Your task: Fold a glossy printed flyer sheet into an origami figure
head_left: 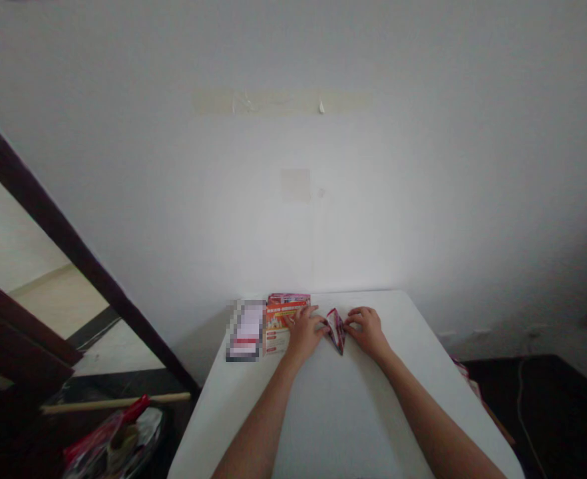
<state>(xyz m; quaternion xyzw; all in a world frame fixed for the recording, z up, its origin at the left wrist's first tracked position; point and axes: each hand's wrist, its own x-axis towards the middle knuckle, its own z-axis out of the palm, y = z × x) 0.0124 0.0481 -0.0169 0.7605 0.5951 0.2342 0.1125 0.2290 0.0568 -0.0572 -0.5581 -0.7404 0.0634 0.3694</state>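
Note:
A small piece of folded paper [336, 329], printed in pink and dark red with a pale middle, comes to a point toward me above the white table [343, 412]. My left hand [304, 332] pinches its left edge between thumb and finger, the other fingers spread over a printed leaflet. On the opposite side, my right hand [367, 330] grips the right edge of the paper with thumb and fingertips. Partly under my left hand lies the orange and white leaflet [276, 327]. The paper's underside is hidden.
A blurred-out phone-like slab [246, 330] lies at the table's left, beside the leaflet. More printed sheets [288, 297] stack behind it. The wall [363, 233] rises at the table's far edge. Bags [118, 439] and a wooden stick [118, 402] are at lower left.

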